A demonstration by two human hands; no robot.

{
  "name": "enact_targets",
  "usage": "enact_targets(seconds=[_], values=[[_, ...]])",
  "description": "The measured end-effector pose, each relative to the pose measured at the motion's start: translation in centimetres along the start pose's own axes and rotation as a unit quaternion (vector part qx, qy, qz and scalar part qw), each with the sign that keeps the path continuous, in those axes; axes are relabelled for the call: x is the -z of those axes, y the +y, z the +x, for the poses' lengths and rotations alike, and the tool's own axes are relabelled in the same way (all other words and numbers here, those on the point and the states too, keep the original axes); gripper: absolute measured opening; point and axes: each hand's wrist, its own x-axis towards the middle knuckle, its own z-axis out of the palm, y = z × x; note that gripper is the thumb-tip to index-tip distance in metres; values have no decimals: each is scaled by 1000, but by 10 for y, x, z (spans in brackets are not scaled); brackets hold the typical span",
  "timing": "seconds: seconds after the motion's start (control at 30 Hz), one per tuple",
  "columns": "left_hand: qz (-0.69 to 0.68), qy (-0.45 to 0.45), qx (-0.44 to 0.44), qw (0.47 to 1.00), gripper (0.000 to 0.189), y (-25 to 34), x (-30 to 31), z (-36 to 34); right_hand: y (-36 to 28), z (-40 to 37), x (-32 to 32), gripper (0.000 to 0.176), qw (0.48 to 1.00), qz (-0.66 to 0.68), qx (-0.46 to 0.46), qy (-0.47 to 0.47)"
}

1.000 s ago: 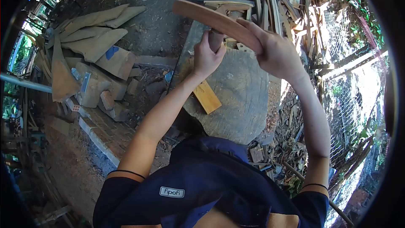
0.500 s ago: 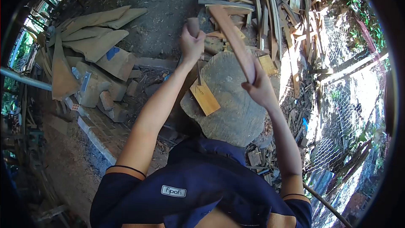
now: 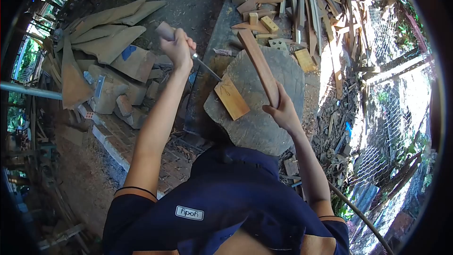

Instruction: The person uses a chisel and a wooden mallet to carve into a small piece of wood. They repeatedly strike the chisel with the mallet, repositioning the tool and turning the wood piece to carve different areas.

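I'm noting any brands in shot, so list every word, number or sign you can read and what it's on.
"yody": on the patch on the dark shirt, upside down in this view.
Yellow wooden block: dark drawn lines, no letters I can make out.
Nothing else is legible; any smaller lettering is too small or blurred.

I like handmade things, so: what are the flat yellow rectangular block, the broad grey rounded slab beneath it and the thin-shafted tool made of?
Yellow block: likely smooth wood, perhaps oiled, given its warm, even tone.
Grey slab: probably rough, weathered wood, by its uneven outline and dull, marked top.
Tool: metal shaft, by its grey gleam; dull brown handle, perhaps wood.
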Motion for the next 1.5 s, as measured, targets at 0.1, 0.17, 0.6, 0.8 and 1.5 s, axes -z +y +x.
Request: enact_targets(seconds=[0.1,0.17,0.6,0.8,1.5], values=[[20,-47,-17,999,18,-7,-14,-11,0,0,3,83,1000,-6,9,7],[26,-64,-30,997,18,-13,-21,-16,1,-3,3,83,1000,-11,12,10],[75,-110,-23,991,21,-12,-32,-26,2,-12,1,85,999,-32,-17,-7],[79,-106,-36,991,21,-11,-33,-26,-6,-9,1,85,999,-40,-23,-17],[201,-143,-198,949,28,-40,-38,-40,-174,59,36,75,873,-358,309,120]])
